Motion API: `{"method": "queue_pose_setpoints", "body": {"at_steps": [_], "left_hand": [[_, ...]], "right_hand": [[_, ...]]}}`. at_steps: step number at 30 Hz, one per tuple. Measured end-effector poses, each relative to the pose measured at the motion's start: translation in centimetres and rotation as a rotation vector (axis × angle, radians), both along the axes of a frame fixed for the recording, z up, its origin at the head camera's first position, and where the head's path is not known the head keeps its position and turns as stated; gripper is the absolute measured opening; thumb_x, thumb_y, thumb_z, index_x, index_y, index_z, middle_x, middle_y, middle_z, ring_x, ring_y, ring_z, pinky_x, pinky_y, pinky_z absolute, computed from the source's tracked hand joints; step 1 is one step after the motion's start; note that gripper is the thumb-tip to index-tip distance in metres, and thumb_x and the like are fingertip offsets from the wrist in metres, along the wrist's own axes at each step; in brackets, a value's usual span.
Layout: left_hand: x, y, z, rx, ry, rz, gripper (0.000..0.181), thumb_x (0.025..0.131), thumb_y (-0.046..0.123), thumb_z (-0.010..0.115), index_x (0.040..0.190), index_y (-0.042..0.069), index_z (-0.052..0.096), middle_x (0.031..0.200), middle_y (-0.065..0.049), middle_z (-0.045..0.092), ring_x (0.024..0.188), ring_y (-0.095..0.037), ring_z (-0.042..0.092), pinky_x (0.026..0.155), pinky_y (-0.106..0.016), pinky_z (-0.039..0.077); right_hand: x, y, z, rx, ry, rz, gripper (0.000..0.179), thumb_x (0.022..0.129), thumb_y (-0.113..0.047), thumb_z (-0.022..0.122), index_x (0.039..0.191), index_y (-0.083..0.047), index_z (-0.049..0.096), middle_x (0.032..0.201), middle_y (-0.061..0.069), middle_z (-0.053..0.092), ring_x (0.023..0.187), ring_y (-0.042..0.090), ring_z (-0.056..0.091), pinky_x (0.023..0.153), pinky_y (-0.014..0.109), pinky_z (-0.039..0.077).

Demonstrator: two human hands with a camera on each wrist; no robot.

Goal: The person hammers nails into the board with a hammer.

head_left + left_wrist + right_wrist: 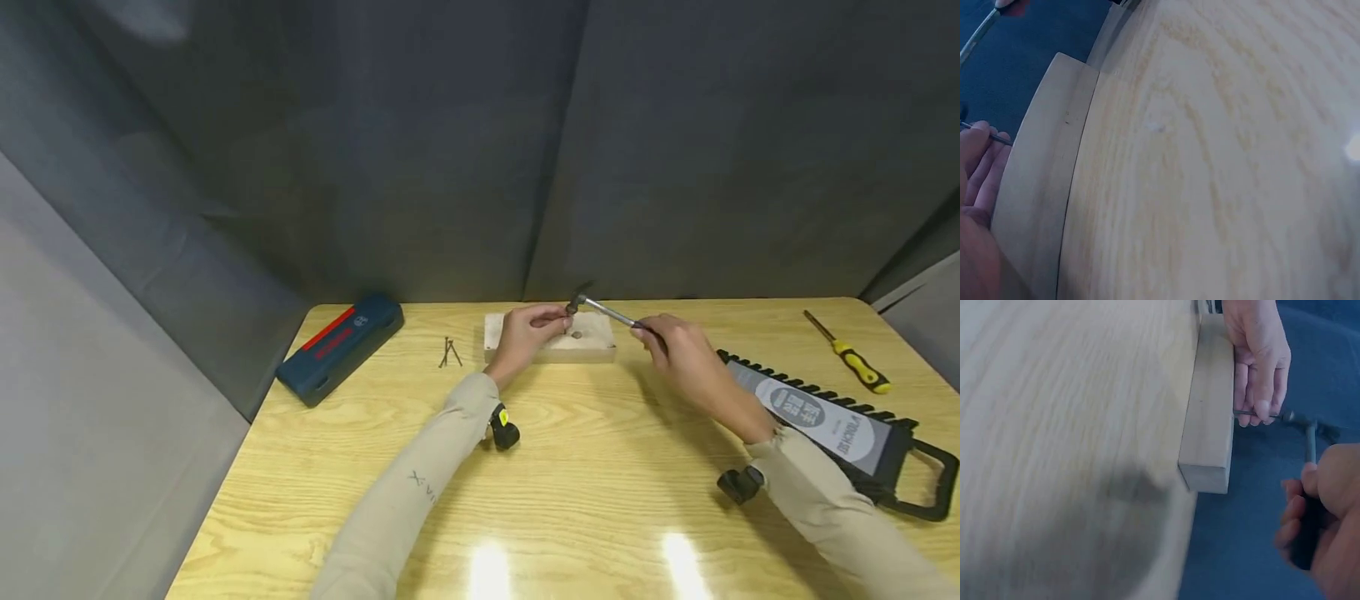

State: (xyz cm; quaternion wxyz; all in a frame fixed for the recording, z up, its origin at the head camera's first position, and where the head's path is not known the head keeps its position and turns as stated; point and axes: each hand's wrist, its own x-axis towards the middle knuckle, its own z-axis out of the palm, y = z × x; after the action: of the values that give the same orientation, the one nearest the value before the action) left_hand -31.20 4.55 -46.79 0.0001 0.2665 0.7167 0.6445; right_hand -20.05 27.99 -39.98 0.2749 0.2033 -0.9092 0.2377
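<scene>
A pale wooden block lies at the table's far edge. Over it my left hand pinches a nail between thumb and fingers, its point meeting the block's top face. My right hand grips the dark handle of a claw hammer. In the right wrist view the hammer's head is at the nail's head; whether they touch I cannot tell. A small dark round spot shows on the block beside the left fingertips. The left wrist view catches the left hand only partly.
Several loose nails lie left of the block. Farther left is a blue and red Bosch case. On the right are a black wrench rack, partly behind the right forearm, and a yellow-black screwdriver. A dark curtain hangs behind the table.
</scene>
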Motion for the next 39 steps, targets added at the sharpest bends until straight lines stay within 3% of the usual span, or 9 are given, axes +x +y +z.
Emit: {"method": "queue_pose_setpoints", "body": {"at_steps": [2, 7, 17, 22, 25, 28, 32, 36, 39], "left_hand": [[0.0, 0.0, 0.0, -0.007, 0.003, -0.004, 0.02, 0.097, 0.013, 0.076, 0.115, 0.003, 0.078, 0.111, -0.01, 0.079, 0.097, -0.014, 0.076, 0.086, -0.024, 0.062], [0.1, -0.3, -0.2, 0.0, 0.011, 0.001, 0.021, 0.098, 0.011, 0.076, 0.117, 0.002, 0.077, 0.112, -0.013, 0.079, 0.1, -0.018, 0.077, 0.089, -0.024, 0.062], [-0.1, -0.5, -0.4, -0.013, -0.011, 0.0, 0.02, 0.096, 0.007, 0.077, 0.115, 0.0, 0.077, 0.111, -0.016, 0.078, 0.099, -0.021, 0.077, 0.087, -0.025, 0.062], [0.0, -0.4, -0.3, -0.019, -0.031, -0.01, 0.021, 0.096, 0.005, 0.076, 0.116, -0.002, 0.076, 0.112, -0.018, 0.078, 0.101, -0.024, 0.076, 0.087, -0.024, 0.062], [0.2, -0.4, -0.2, -0.019, -0.037, -0.019, 0.022, 0.097, 0.006, 0.076, 0.117, -0.001, 0.076, 0.113, -0.017, 0.077, 0.102, -0.021, 0.076, 0.088, -0.024, 0.062], [0.3, -0.5, -0.1, -0.015, -0.042, -0.028, 0.022, 0.097, 0.008, 0.076, 0.119, 0.001, 0.076, 0.114, -0.016, 0.077, 0.102, -0.019, 0.075, 0.089, -0.025, 0.061], [0.2, -0.5, 0.0, -0.015, -0.042, -0.025, 0.022, 0.097, 0.01, 0.077, 0.118, 0.003, 0.077, 0.114, -0.013, 0.078, 0.102, -0.02, 0.075, 0.089, -0.026, 0.061], [-0.1, -0.3, 0.2, -0.024, -0.022, -0.015, 0.022, 0.097, 0.012, 0.077, 0.117, 0.002, 0.077, 0.114, -0.013, 0.078, 0.101, -0.02, 0.076, 0.088, -0.026, 0.062], [-0.1, -0.1, 0.4, -0.022, -0.02, -0.009, 0.021, 0.097, 0.011, 0.077, 0.117, 0.003, 0.077, 0.113, -0.013, 0.078, 0.099, -0.018, 0.076, 0.087, -0.026, 0.062]], "right_hand": [[0.3, 0.2, 0.2, 0.013, -0.033, -0.014, 0.008, 0.101, 0.002, 0.066, 0.103, 0.009, 0.071, 0.081, 0.012, 0.063, 0.065, 0.014, 0.047, 0.052, 0.027, 0.037], [0.2, 0.6, 0.6, -0.003, -0.023, -0.025, 0.011, 0.103, -0.001, 0.065, 0.105, 0.007, 0.071, 0.081, 0.011, 0.06, 0.064, 0.014, 0.043, 0.052, 0.027, 0.034], [-0.2, 0.0, -1.0, -0.007, -0.139, -0.025, 0.015, 0.106, -0.007, 0.063, 0.105, 0.005, 0.072, 0.083, 0.01, 0.063, 0.064, 0.015, 0.045, 0.053, 0.027, 0.037], [0.0, -0.3, -0.2, 0.003, -0.18, -0.02, 0.018, 0.107, -0.008, 0.06, 0.108, 0.005, 0.072, 0.082, 0.01, 0.061, 0.062, 0.015, 0.044, 0.053, 0.027, 0.036], [0.1, -0.5, 1.1, -0.004, -0.138, -0.01, 0.017, 0.107, -0.006, 0.06, 0.108, 0.006, 0.071, 0.082, 0.011, 0.06, 0.062, 0.015, 0.043, 0.053, 0.026, 0.035], [0.1, -0.7, 2.1, -0.069, 0.007, 0.001, 0.011, 0.103, 0.0, 0.063, 0.105, 0.009, 0.07, 0.082, 0.013, 0.06, 0.063, 0.014, 0.043, 0.054, 0.021, 0.033], [-0.1, -1.2, 1.8, -0.152, 0.163, -0.006, 0.01, 0.099, 0.006, 0.066, 0.106, 0.013, 0.069, 0.082, 0.018, 0.063, 0.065, 0.016, 0.048, 0.056, 0.017, 0.034], [0.3, -1.7, 0.7, -0.035, 0.064, -0.017, 0.007, 0.099, 0.005, 0.066, 0.1, 0.011, 0.07, 0.08, 0.017, 0.064, 0.064, 0.017, 0.051, 0.052, 0.024, 0.039], [0.6, -1.6, 0.8, 0.008, 0.001, -0.027, 0.009, 0.102, 0.002, 0.065, 0.098, 0.008, 0.07, 0.078, 0.013, 0.061, 0.063, 0.017, 0.048, 0.052, 0.028, 0.038]]}}
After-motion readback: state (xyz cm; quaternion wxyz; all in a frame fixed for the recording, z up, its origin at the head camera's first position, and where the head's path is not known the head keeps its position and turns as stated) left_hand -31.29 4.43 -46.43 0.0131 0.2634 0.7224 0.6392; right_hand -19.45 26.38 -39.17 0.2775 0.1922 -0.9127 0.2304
